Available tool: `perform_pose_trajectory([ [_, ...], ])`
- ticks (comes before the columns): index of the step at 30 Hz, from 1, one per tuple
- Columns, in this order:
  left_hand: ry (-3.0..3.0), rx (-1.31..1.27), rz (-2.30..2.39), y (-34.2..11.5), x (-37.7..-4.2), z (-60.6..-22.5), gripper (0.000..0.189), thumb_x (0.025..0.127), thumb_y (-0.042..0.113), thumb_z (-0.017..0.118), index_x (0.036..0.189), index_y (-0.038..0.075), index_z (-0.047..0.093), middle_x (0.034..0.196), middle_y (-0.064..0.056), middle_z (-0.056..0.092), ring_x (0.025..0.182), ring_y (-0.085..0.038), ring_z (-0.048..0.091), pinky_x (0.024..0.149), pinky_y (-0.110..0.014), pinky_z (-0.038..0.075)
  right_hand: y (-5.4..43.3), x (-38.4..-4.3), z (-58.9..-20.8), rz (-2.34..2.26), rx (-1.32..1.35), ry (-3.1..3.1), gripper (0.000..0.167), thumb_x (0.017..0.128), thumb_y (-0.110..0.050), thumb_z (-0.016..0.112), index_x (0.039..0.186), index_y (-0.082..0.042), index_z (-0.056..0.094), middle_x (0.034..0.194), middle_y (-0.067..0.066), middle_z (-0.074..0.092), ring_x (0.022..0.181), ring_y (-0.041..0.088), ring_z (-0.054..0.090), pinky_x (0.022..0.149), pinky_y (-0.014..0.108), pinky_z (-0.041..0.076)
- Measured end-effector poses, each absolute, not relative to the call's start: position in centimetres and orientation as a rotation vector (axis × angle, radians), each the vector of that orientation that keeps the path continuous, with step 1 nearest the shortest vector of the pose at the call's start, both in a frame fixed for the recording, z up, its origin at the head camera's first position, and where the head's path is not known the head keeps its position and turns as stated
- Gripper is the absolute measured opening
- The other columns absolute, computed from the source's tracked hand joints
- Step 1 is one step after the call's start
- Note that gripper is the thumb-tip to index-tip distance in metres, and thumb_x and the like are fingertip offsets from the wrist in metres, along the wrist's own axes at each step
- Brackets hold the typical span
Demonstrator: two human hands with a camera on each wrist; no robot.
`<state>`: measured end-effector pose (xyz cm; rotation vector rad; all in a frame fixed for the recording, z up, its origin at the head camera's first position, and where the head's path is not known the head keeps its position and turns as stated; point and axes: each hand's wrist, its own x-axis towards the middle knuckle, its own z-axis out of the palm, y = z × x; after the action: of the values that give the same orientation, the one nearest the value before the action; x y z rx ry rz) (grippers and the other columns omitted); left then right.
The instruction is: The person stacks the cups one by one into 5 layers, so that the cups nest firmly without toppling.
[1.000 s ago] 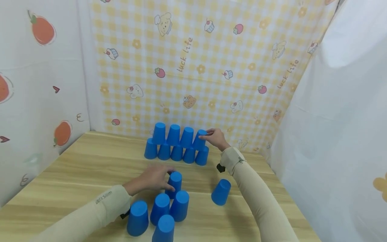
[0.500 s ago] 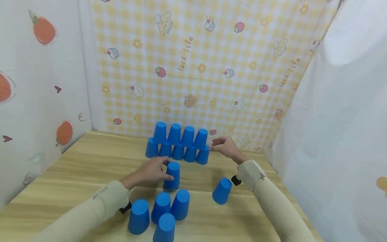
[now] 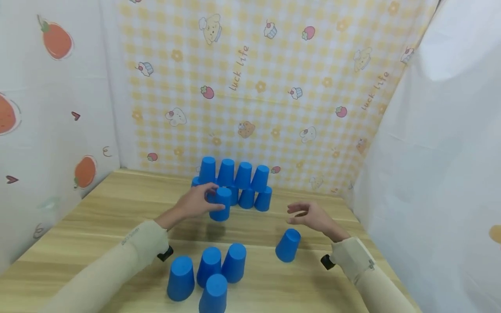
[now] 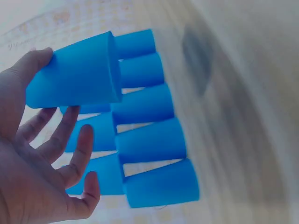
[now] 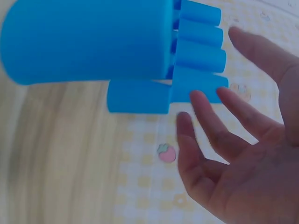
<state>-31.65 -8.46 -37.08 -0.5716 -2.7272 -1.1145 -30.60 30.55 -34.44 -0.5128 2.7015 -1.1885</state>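
Observation:
My left hand [image 3: 197,201] grips an upside-down blue cup [image 3: 220,205] between thumb and fingers, lifted off the table in front of the stack. In the left wrist view the held cup [image 4: 77,72] hangs clear of the stacked cups [image 4: 152,142] behind it. Two rows of upside-down blue cups make up that stack; the upper row [image 3: 243,174] has several cups bridging the lower row [image 3: 246,198]. My right hand [image 3: 313,216], fingers loosely bent and holding nothing, hovers just above and to the right of a lone blue cup [image 3: 288,245]. The right wrist view shows that cup [image 5: 88,39] close by.
Several upside-down blue cups [image 3: 212,265] stand grouped at the front of the wooden table [image 3: 129,204]. A yellow checked cloth [image 3: 250,108] hangs right behind the stack. White sheets [image 3: 422,174] close in both sides.
The left hand has lifted its cup from the front group and carried it toward the stack. The right hand has let go of the upper row's right-end cup and come back toward the lone cup.

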Motion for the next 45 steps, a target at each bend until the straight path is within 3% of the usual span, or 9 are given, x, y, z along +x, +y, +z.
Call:
perform_pose_trajectory([
  [6,-2.662,-0.524,-1.109,-9.0,-33.7,-33.9,0.076,0.086,0.051,0.073,0.145,0.008,0.048,0.130,-0.017,0.062,0.112,-0.036,0.061,0.086,-0.050,0.054,33.0,-29.4,-36.0,-1.190,-0.560,2.540,0.059,0.089,-0.024,0.076,0.138,0.000,0.053,0.134,0.023,0.058,0.120,0.044,0.056,0.093,0.049,0.052],
  [10,-2.637,-0.474,-1.090,-9.2,-35.3,-31.2,0.078,0.087,0.055,0.070,0.149,0.015,0.043,0.134,-0.015,0.060,0.119,-0.037,0.058,0.092,-0.055,0.050,33.8,-28.8,-37.4,-1.196,-0.538,2.472,0.067,0.087,-0.027,0.079,0.141,-0.001,0.049,0.138,0.021,0.055,0.123,0.041,0.055,0.094,0.046,0.052],
  [14,-2.612,-0.423,-1.096,-9.1,-36.8,-28.9,0.078,0.088,0.058,0.066,0.151,0.020,0.041,0.135,-0.014,0.059,0.121,-0.037,0.056,0.094,-0.057,0.047,34.0,-28.7,-38.4,-1.240,-0.545,2.426,0.065,0.085,-0.022,0.080,0.139,0.001,0.051,0.134,0.020,0.057,0.119,0.040,0.058,0.090,0.044,0.055],
  [19,-2.608,-0.358,-1.135,-8.8,-38.4,-27.2,0.076,0.091,0.057,0.063,0.151,0.018,0.040,0.137,-0.016,0.056,0.121,-0.039,0.055,0.095,-0.060,0.046,33.6,-28.7,-39.2,-1.273,-0.562,2.410,0.054,0.084,-0.016,0.080,0.131,-0.001,0.058,0.121,0.013,0.066,0.108,0.032,0.065,0.087,0.042,0.056],
  [28,-2.615,-0.273,-1.129,-8.9,-40.3,-27.2,0.073,0.093,0.054,0.061,0.152,0.019,0.037,0.139,-0.017,0.054,0.125,-0.039,0.050,0.104,-0.070,0.023,33.3,-28.9,-40.1,-1.316,-0.586,2.401,0.049,0.086,-0.015,0.078,0.129,-0.001,0.060,0.116,0.012,0.068,0.103,0.028,0.067,0.086,0.041,0.056],
  [35,-2.646,-0.283,-1.125,-8.7,-40.8,-27.6,0.071,0.094,0.052,0.061,0.152,0.018,0.037,0.140,-0.018,0.052,0.125,-0.040,0.050,0.103,-0.069,0.029,33.3,-29.1,-39.7,-1.331,-0.515,2.496,0.059,0.090,-0.024,0.074,0.138,0.001,0.051,0.123,0.011,0.064,0.109,0.026,0.062,0.088,0.038,0.055],
  [43,-2.663,-0.283,-1.138,-9.1,-41.4,-27.7,0.076,0.095,0.053,0.059,0.154,0.014,0.033,0.141,-0.020,0.050,0.125,-0.042,0.050,0.100,-0.068,0.037,30.8,-29.7,-37.7,-1.455,-0.626,2.576,0.053,0.091,-0.023,0.073,0.137,-0.003,0.055,0.125,0.014,0.064,0.108,0.030,0.063,0.087,0.041,0.055],
  [45,-2.679,-0.275,-1.130,-9.0,-41.6,-27.7,0.077,0.094,0.054,0.060,0.154,0.014,0.033,0.141,-0.020,0.050,0.125,-0.042,0.049,0.102,-0.069,0.033,29.9,-29.9,-37.0,-1.487,-0.601,2.604,0.053,0.091,-0.025,0.074,0.137,-0.006,0.056,0.125,0.012,0.064,0.109,0.029,0.063,0.089,0.044,0.054],
])
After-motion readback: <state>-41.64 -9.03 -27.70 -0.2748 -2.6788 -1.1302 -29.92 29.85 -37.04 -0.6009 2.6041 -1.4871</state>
